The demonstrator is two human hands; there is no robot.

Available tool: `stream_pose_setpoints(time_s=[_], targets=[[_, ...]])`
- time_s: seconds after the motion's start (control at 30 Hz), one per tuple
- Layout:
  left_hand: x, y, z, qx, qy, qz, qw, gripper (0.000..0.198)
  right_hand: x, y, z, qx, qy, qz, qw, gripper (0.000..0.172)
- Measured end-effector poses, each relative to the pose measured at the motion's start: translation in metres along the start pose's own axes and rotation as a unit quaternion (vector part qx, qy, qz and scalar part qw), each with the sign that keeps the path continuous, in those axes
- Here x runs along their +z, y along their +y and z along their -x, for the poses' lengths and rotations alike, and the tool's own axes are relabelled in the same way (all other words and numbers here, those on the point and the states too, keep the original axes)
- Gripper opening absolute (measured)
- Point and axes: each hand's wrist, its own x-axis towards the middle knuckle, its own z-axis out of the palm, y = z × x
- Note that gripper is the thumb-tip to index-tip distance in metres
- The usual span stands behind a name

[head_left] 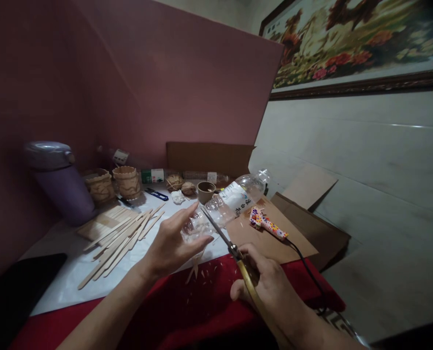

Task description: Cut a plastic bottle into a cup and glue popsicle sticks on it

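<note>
My right hand (265, 279) grips a pair of scissors (218, 228) by its gold-coloured handles. The blades look closed together and point up and to the left. My left hand (172, 238) has its thumb and fingers spread apart, right by the base end of a clear plastic bottle (251, 187). Whether the fingers touch the bottle I cannot tell. The bottle lies tilted, its white label facing up and its neck to the upper right. Below the left hand, small wood slivers (195, 265) and chips are scattered on the red cloth (216, 301).
Flat wooden sticks (123, 243) lie at the left, near a purple tumbler (61, 184) and two wood-coloured cups (127, 182). A small brown pot (206, 192) and twine balls (188, 188) stand behind. A flower-patterned glue gun (267, 223) with a black cord rests on cardboard (293, 250).
</note>
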Motion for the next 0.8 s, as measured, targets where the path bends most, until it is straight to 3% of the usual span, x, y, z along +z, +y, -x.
stream_pose_setpoints(time_s=[0.2,0.6,0.8], targets=[[0.0024,-0.0041,0.001,0.046,0.01,-0.018,0.999,0.068,0.0016,-0.0004,0.0002,-0.024,0.027,0.02,0.999,0.032],[0.0006,-0.006,0.0029,0.058,0.021,-0.009,0.998,0.071,0.0052,0.0011,-0.0024,-0.031,-0.025,-0.095,0.995,0.027],[-0.0016,-0.0102,0.0031,0.049,0.014,-0.002,0.999,0.076,0.0059,0.0015,-0.0076,-0.033,-0.035,-0.089,0.995,0.022]])
